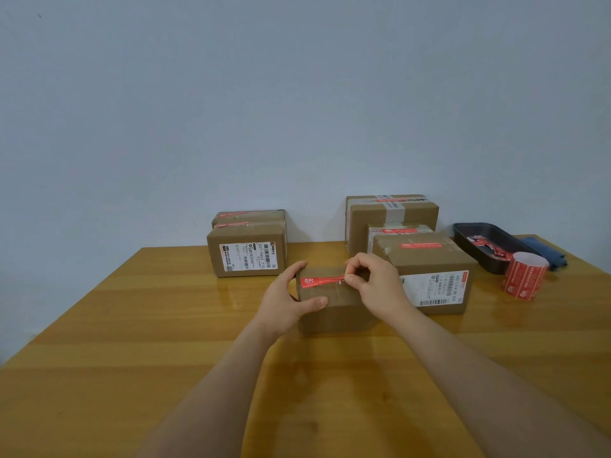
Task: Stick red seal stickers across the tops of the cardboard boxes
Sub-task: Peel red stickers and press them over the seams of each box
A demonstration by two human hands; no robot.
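Lying across the top of the small brown cardboard box (pixel 334 300) is a long red seal sticker (pixel 322 280) with white lettering, near the middle of the wooden tabletop (pixel 165 325). We are gripping the box's left end with our left hand (pixel 287 300), thumb on its front face, while our right hand (pixel 373 282) is pinching the sticker's right end between curled fingers.
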